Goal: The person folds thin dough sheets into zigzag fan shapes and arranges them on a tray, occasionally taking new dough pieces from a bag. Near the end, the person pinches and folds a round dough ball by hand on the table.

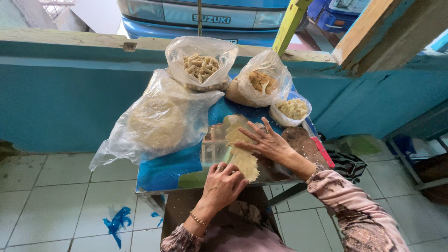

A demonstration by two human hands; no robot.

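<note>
A thin pale wrapper sheet (234, 135) lies on a blue-topped small table (163, 170). My right hand (266, 142) rests flat on it with the fingers spread. My left hand (223, 183), wearing a ring and a bracelet, curls over the near end of the wrapper (248, 164) and pinches its edge. A dark board (303, 142) lies just right of the wrapper.
A clear bag of stacked round wrappers (156, 122) sits at the left. At the back are a bag of rolled pieces (200, 65), a bag of filling with a spoon (261, 83) and a small bowl (293, 109). Behind stands a teal wall (56, 102); the floor is tiled.
</note>
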